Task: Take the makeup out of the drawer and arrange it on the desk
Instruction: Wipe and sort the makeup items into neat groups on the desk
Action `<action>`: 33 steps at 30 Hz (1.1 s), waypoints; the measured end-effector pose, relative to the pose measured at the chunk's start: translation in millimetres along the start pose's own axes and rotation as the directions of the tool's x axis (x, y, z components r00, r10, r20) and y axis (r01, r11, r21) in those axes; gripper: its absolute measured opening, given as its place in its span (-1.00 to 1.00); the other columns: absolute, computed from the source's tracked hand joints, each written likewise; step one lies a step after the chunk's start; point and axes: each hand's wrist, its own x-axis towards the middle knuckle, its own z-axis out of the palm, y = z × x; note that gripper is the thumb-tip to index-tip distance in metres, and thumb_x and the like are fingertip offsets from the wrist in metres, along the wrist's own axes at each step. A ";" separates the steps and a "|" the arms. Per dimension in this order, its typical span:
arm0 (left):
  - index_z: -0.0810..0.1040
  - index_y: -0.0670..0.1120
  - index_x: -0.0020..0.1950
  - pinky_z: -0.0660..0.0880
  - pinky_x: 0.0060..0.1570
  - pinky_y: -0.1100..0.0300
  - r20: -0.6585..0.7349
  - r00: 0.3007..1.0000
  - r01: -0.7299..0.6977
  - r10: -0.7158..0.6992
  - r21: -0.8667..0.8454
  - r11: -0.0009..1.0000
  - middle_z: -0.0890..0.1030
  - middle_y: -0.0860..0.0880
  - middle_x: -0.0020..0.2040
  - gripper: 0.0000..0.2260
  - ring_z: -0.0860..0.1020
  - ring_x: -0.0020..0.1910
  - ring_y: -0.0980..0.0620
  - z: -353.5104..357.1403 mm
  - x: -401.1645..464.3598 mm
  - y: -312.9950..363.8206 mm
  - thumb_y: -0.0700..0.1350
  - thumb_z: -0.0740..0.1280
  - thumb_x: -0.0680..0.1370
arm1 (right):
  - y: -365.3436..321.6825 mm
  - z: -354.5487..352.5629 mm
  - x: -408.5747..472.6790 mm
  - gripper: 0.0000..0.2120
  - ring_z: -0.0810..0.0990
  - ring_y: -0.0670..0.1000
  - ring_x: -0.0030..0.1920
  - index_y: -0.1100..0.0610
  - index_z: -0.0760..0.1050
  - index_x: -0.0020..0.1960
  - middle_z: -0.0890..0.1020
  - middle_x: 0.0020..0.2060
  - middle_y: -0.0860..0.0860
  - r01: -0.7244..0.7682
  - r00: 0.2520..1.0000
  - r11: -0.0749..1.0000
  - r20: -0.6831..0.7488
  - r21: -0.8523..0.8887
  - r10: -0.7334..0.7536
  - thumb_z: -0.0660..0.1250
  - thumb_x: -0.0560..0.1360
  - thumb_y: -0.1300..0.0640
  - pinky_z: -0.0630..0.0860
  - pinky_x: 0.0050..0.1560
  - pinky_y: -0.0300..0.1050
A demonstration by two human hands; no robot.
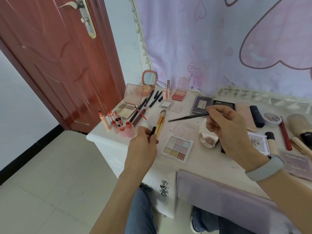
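Above the crowded white surface (211, 162), the left hand (143, 144) is closing on two yellow-handled brushes (160, 123) while the right hand (231, 125) is pinching a thin black brush (187, 117) (light, stiff, best gripped mid-handle).

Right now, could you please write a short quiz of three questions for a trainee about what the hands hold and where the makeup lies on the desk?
1. True or false: the right hand holds a thin black brush above the desk.
2. What does the left hand hold?
A. yellow-handled brushes
B. a mirror
C. a sponge
3. Fill in: the nine-pan eyeshadow palette lies with its lid ____.

Key:
1. True.
2. A: yellow-handled brushes.
3. Open; all nine pans show.
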 end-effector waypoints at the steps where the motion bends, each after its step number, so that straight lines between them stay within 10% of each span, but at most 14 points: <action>1: 0.39 -0.07 -0.05 0.48 -0.32 0.13 -0.026 0.999 -0.025 0.026 0.072 0.997 0.63 0.02 -0.21 -0.97 0.55 -0.30 0.03 2.6 4.2 2.5 -0.13 0.22 0.58 | 0.0 0.4 -1.4 -0.85 0.50 -0.07 -0.47 0.15 0.53 -0.14 0.57 -0.49 -0.04 -0.006 1.000 1.000 0.003 0.014 0.006 0.22 0.53 0.30 0.43 -0.44 -0.29; 7: 0.60 -0.06 -0.01 0.44 0.01 0.03 -0.079 0.991 -0.060 0.104 0.434 0.899 0.63 0.00 -0.10 -0.80 0.54 -0.10 -0.04 18.4 22.9 14.5 -0.02 0.24 0.54 | 6.8 1.7 -7.3 -0.72 0.63 -0.05 -0.33 0.08 0.57 -0.09 0.68 -0.35 -0.03 0.089 0.992 0.992 0.092 -0.092 -0.080 0.14 0.56 0.34 0.50 -0.35 -0.31; 18: 0.57 -0.01 0.19 0.28 0.04 0.10 -0.112 0.976 -0.114 0.184 0.455 0.883 0.58 -0.02 0.06 -0.76 0.47 0.06 -0.04 19.8 15.8 -4.1 -0.06 0.22 0.56 | 29.1 15.8 -21.1 -0.81 0.51 -0.32 -0.11 -0.04 0.56 0.04 0.54 -0.19 -0.29 0.419 0.885 0.667 0.442 -0.616 -0.148 0.26 0.52 0.18 0.40 -0.10 -0.51; 25: 0.36 0.26 0.35 0.07 0.04 0.15 0.148 0.936 -0.343 0.319 0.577 0.741 0.32 0.08 0.38 -0.41 0.19 0.30 -0.03 10.2 8.0 -20.4 -0.33 0.10 0.48 | 40.8 34.7 -24.7 -0.80 0.41 -0.26 -0.25 0.05 0.57 0.11 0.59 -0.11 -0.07 0.575 0.796 0.483 0.587 -0.660 -0.145 0.22 0.56 0.15 0.35 -0.18 -0.43; 33: 0.40 0.18 0.34 0.12 0.14 0.07 0.168 0.914 -0.388 0.369 0.627 0.675 0.34 0.03 0.40 -0.49 0.20 0.34 -0.10 8.7 13.0 -20.8 -0.29 0.14 0.51 | 40.6 29.9 -23.3 -0.79 0.40 -0.19 -0.16 0.08 0.55 0.14 0.60 -0.06 -0.03 0.575 0.802 0.432 0.584 -0.695 -0.126 0.21 0.56 0.13 0.36 -0.11 -0.33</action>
